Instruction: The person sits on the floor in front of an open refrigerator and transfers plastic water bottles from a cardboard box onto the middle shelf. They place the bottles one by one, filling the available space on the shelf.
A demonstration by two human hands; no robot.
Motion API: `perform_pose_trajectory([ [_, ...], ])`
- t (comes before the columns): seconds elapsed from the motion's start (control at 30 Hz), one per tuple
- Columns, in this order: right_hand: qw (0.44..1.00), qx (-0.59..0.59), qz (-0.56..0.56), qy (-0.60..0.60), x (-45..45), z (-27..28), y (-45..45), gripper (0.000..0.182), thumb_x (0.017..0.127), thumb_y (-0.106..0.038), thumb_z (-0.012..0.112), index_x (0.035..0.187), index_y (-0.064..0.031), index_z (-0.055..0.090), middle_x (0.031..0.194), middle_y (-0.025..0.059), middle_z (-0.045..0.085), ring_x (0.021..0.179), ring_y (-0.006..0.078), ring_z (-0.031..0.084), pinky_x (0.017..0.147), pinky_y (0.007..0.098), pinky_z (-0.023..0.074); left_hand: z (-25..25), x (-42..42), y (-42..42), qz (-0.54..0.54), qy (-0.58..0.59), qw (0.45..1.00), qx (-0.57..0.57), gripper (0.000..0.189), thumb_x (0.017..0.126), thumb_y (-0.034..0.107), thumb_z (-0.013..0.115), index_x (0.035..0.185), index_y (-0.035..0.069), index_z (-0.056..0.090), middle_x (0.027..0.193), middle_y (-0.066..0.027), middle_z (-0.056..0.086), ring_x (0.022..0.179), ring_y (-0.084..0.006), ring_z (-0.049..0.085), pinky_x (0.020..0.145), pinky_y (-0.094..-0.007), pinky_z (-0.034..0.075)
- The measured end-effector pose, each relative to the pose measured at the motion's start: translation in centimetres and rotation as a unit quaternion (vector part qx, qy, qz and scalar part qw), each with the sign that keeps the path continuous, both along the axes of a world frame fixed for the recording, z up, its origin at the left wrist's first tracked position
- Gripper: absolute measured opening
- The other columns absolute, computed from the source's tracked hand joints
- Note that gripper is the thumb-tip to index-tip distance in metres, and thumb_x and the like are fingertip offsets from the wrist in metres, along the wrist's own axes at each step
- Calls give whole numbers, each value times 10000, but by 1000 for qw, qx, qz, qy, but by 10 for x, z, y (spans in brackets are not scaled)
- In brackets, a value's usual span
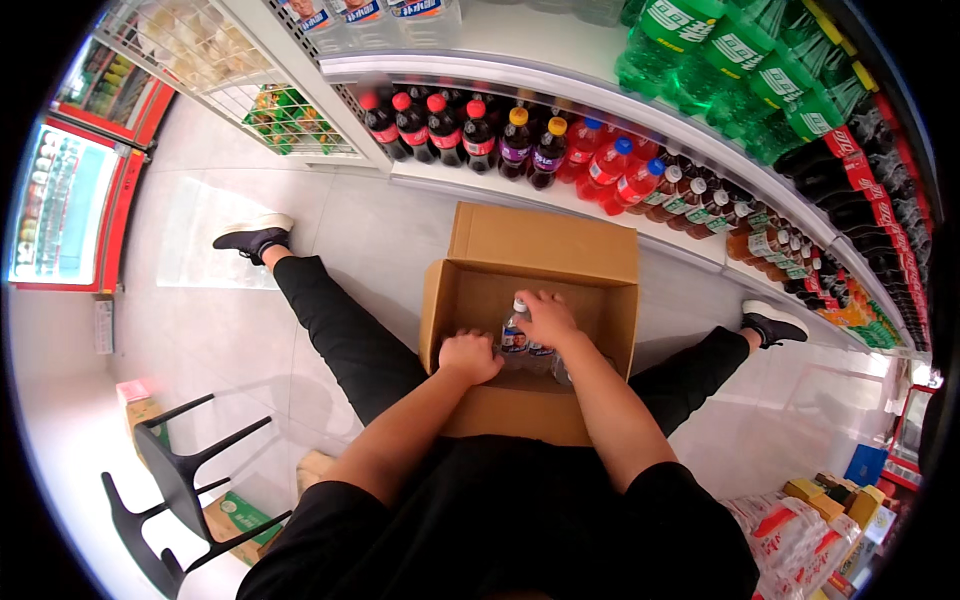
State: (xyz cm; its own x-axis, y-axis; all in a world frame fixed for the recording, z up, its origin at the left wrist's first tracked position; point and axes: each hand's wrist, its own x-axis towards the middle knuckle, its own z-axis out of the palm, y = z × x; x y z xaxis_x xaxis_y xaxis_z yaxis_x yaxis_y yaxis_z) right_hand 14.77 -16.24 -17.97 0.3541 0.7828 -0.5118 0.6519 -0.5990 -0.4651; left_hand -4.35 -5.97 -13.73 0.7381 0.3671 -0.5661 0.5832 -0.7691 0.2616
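An opened cardboard box [540,238] sits on the floor between my outspread legs, its far flap folded outward. Inside it, a clear plastic bottle [514,339] with a white cap and a blue-and-white label stands upright. My right hand [551,322] has its thumb and fingers around this bottle's upper part. More clear bottles stand close beside it, partly covered by my right hand and forearm. At the box's left inner side is my left hand [471,358], fingers bent downward. Whatever lies under its fingers is hidden.
Beyond the box, a low shelf [427,174] holds rows of cola, red and brown drink bottles. Large green soda bottles [675,45] stand above. A black chair [176,480] is at lower left; plastic-wrapped packs [795,540] lie at lower right. A red-framed cooler [112,217] stands left.
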Motion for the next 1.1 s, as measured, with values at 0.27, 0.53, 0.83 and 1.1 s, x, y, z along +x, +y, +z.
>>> perform_pose_trajectory([
  [0.27,995,-22,93,6,-44,48,-30,581,924,-401,723,1421,-183,514,1283,183,695,1188,448,627,995,544,528,-4,-5,0,4,16,1000,-7,495,880,434,637,1222,88,731,1304,-151,697,1270,-363,618,1018,-582,506],
  [0.53,993,-4,113,46,-65,38,-44,645,843,-414,773,1385,-137,560,1271,203,695,1155,429,671,963,540,552,-9,-11,-2,2,-12,1000,11,458,884,410,616,1172,78,743,1225,-172,730,1192,-370,669,976,-548,550],
  [0.83,988,17,152,8,-63,25,-36,511,797,-355,803,1211,-78,688,1030,247,745,1014,448,714,892,537,580,-9,-8,1,1,-5,1000,-1,483,902,442,609,1167,63,749,1256,-176,726,1196,-368,675,962,-540,556],
  [1.1,983,19,183,24,-43,100,-20,475,804,-426,797,1114,-70,740,944,232,756,946,415,728,851,499,586,-8,-7,5,18,15,999,-24,478,956,440,548,1140,69,786,1244,-177,742,1202,-367,681,1000,-529,532],
])
